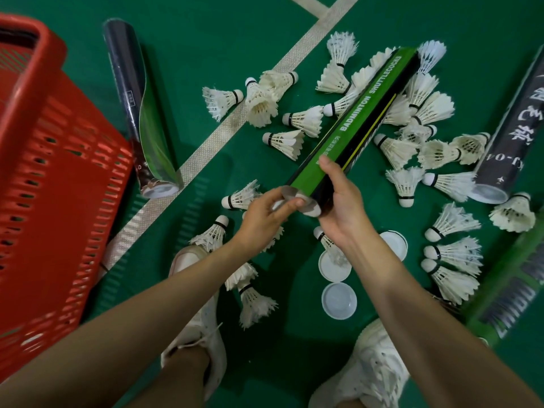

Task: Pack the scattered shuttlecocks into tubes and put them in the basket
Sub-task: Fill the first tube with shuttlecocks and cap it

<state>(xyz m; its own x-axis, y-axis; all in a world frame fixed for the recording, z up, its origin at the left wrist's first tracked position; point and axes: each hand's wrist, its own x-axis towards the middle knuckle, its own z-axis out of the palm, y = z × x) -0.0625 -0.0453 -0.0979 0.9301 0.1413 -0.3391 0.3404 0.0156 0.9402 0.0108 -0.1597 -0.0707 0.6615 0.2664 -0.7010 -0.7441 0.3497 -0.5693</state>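
Here, the left hand (262, 213) pinched a shuttlecock (277, 205) at the mouth of the green tube (362, 119), which the right hand (341, 201) gripped. Farther out, many shuttlecocks (303, 117) lay on the floor (206, 30), and no tube showed in the red basket (44, 54), so most work was left.

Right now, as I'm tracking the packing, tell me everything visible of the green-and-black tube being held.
The green-and-black shuttlecock tube, seemingly cardboard, reads BADMINTON SHUTTLECOCKS in white beside a yellow stripe. It is held slanted, far end over the scattered shuttlecocks. The right hand wraps its near end; the left hand pinches the open grey rim.
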